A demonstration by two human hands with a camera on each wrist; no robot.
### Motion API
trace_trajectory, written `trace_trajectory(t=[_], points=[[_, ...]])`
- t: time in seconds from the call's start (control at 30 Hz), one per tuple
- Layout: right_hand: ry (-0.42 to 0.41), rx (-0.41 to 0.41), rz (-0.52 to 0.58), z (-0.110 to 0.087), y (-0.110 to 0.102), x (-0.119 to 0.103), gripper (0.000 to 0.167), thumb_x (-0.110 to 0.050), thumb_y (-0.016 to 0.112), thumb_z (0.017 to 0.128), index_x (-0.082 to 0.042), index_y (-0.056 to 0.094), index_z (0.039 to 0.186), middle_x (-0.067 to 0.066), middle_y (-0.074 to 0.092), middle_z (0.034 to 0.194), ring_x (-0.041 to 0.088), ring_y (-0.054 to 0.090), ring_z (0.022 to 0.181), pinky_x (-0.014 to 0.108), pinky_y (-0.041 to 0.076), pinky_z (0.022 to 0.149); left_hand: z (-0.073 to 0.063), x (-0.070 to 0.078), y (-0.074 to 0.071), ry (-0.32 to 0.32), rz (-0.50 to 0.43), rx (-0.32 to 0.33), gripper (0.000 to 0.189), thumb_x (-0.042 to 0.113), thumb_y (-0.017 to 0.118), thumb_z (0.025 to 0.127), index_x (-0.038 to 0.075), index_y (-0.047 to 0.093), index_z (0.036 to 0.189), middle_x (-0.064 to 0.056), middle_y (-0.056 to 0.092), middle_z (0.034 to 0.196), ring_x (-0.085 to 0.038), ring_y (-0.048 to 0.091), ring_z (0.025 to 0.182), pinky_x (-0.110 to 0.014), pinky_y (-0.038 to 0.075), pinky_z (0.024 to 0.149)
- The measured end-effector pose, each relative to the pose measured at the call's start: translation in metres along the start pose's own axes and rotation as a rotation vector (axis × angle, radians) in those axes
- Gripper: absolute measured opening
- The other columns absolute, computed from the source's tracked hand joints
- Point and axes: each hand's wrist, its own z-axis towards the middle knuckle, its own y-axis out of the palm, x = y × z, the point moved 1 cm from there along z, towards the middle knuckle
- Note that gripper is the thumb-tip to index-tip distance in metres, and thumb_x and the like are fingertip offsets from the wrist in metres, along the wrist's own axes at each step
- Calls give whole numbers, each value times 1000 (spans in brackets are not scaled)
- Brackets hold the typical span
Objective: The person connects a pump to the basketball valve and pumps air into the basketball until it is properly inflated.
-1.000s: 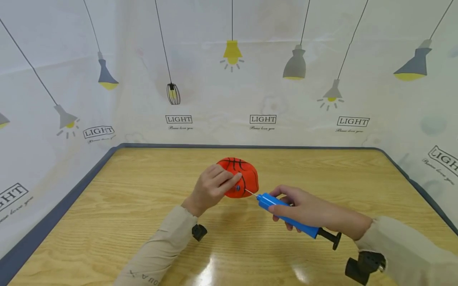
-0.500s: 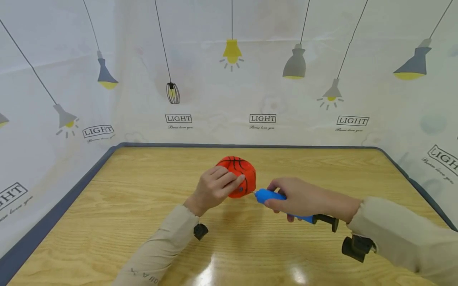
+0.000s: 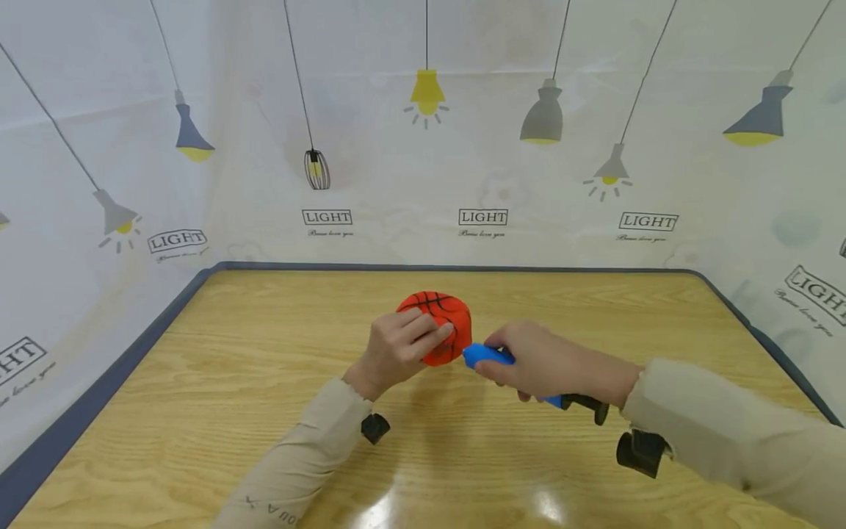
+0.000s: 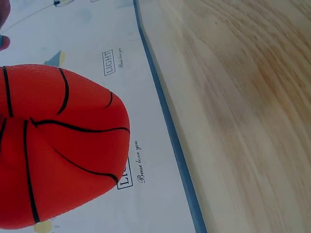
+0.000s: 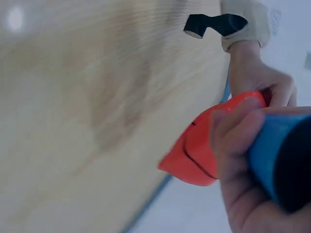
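Observation:
A partly deflated red toy basketball (image 3: 457, 317) with black lines is gripped by my left hand (image 3: 399, 342), thumb across its near side. Its dented, folded skin fills the left of the left wrist view, where the ball (image 4: 73, 150) hides most else. My right hand (image 3: 551, 361) holds a blue hand pump (image 3: 485, 355) with a black handle (image 3: 595, 408). The pump's front end is right at the ball's lower right side, and its needle is out of sight. In the right wrist view the fingers (image 5: 238, 126) curl round the pump (image 5: 269, 150), overlapping the ball.
Both hands are over a wooden table (image 3: 231, 382) with a dark blue edge (image 3: 463, 269). A white cloth backdrop (image 3: 370, 110) printed with hanging lamps surrounds the far side and both flanks. Black wrist cameras hang under both sleeves, one by the left cuff (image 3: 375, 427).
My right hand has moved the pump left and slightly up toward the ball; the needle, visible earlier between them, no longer shows. My left hand keeps its grip, nearly still.

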Motion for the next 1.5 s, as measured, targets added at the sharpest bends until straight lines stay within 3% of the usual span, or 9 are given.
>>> trace_trajectory(t=[0.13, 0.27, 0.57, 0.63, 0.83, 0.9, 1.07, 1.17, 1.5], points=[[171, -71, 402, 4, 1, 15, 32, -28, 53, 88, 0, 60, 101, 9, 62, 78, 14, 51, 49, 25, 44, 43, -1, 2, 3, -12, -44, 14, 13, 11, 58, 82, 7, 70, 78, 0, 50, 64, -11, 48, 50, -20, 45, 48], [189, -76, 490, 4, 6, 22, 35, -31, 53, 87, 0, 60, 102, 10, 62, 79, 13, 51, 50, 25, 44, 43, -1, 5, 4, -8, -82, 20, 15, 11, 56, 84, 6, 69, 78, -1, 48, 64, -10, 46, 49, -19, 43, 46], [-114, 90, -77, 10, 17, 20, 25, -24, 55, 87, -2, 59, 95, -2, 49, 58, 7, 47, 44, 22, 42, 43, -3, 6, 5, -31, -145, 5, 17, 9, 53, 84, 4, 67, 78, -3, 48, 66, -12, 48, 51, -20, 44, 48], [-73, 59, 30, 12, 18, 21, 26, -26, 54, 87, -1, 59, 91, 0, 52, 62, 8, 47, 45, 22, 41, 42, -3, 6, 6, -34, -154, 10, 18, 7, 51, 85, 4, 67, 78, -3, 48, 65, -12, 47, 51, -19, 43, 47], [217, -57, 632, 15, 18, 26, 42, -35, 51, 87, 2, 57, 105, 10, 61, 79, 11, 50, 48, 22, 43, 44, -2, 7, 6, -55, -187, 27, 19, 6, 51, 86, 3, 68, 79, -3, 48, 66, -12, 47, 52, -19, 43, 48], [185, -51, 586, 16, 19, 27, 41, -35, 51, 88, 2, 57, 104, 9, 61, 77, 11, 50, 48, 22, 43, 43, -1, 8, 7, -55, -193, 30, 18, 6, 51, 86, 3, 68, 80, -3, 48, 66, -12, 47, 52, -18, 43, 48], [-31, 42, 214, 16, 23, 26, 25, -27, 51, 89, -2, 59, 88, 3, 53, 60, 12, 47, 41, 28, 42, 38, -2, 10, 8, -45, -203, 37, 18, 8, 51, 86, 3, 67, 80, -2, 48, 66, -11, 48, 52, -18, 44, 49], [-79, 73, 161, 17, 25, 25, 23, -26, 51, 89, -4, 58, 85, 2, 50, 56, 13, 46, 39, 29, 42, 37, -3, 10, 8, -52, -209, 44, 18, 8, 51, 86, 3, 67, 78, -2, 48, 67, -11, 47, 52, -18, 43, 49], [217, -67, 870, 24, 25, 28, 51, -37, 50, 88, 6, 48, 115, 8, 60, 79, 8, 51, 49, 19, 43, 44, -3, 3, 6, -153, -250, 52, 17, 12, 58, 84, 1, 69, 76, -4, 49, 65, -13, 49, 54, -21, 48, 55]])
